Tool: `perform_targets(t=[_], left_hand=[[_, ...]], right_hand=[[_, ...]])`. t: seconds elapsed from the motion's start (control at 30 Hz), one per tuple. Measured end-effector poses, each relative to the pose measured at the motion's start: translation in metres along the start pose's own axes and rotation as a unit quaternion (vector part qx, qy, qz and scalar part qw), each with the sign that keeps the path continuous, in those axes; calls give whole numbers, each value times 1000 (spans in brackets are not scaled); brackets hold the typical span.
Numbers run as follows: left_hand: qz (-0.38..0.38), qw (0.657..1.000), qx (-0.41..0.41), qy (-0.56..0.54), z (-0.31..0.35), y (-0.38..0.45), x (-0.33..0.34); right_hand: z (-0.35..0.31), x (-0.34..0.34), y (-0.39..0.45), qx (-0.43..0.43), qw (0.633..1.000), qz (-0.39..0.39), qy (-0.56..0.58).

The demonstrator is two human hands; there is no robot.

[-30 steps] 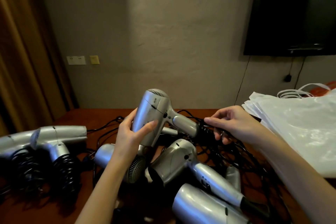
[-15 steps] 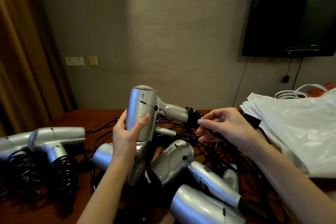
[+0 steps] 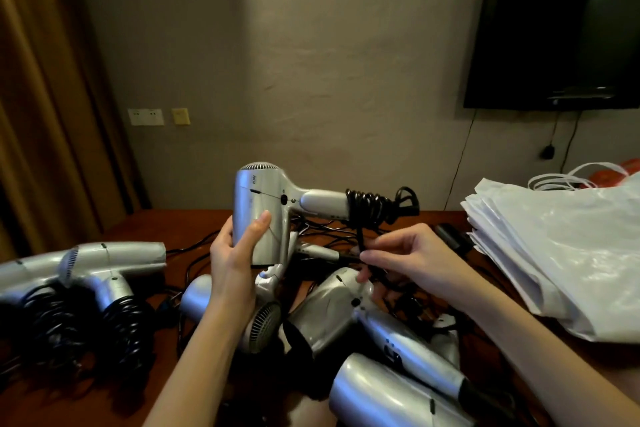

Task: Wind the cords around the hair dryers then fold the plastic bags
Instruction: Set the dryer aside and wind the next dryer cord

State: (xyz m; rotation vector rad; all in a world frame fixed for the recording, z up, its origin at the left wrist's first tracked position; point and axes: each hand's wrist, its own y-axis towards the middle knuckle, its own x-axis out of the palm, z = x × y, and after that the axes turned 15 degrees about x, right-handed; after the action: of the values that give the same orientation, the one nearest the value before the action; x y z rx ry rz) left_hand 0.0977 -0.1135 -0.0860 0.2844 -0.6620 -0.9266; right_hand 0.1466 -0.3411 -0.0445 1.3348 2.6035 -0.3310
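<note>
Silver hair dryer (image 3: 258, 215) with black cord (image 3: 372, 206) at 12 o'clock; silver dryers with black coils (image 3: 121, 326) at 9 o'clock; translucent white plastic bags (image 3: 568, 253) at 3 o'clock; reddish-brown table (image 3: 166, 229); black television (image 3: 554, 38); ochre curtain (image 3: 41, 97).

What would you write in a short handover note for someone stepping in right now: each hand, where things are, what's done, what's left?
Left hand grips the raised hair dryer by its body.
Right hand pinches its black cord, a few turns already on the handle.
Done: two wound dryers lie at the table's left.
Left: finish this winding, then wind the unwound dryers heaped in the middle among loose cords, then fold the plastic bags stacked at right.
</note>
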Motion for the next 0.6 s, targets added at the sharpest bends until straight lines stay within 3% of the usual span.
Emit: perform_targets(t=[0.27, 0.33, 0.47, 0.6], left_hand=[[-41, 998, -34, -32, 3, 0, 3], [-50, 997, -39, -34, 4, 1, 3], [-74, 993, -74, -46, 4, 1, 1], [-116, 989, -79, -48, 4, 1, -1]], right_hand=[[5, -5, 1, 25, 975, 99, -197], [4, -8, 2, 33, 979, 83, -183], [0, -19, 4, 51, 988, -28, -146], [2, -22, 1, 92, 985, -6, -144]])
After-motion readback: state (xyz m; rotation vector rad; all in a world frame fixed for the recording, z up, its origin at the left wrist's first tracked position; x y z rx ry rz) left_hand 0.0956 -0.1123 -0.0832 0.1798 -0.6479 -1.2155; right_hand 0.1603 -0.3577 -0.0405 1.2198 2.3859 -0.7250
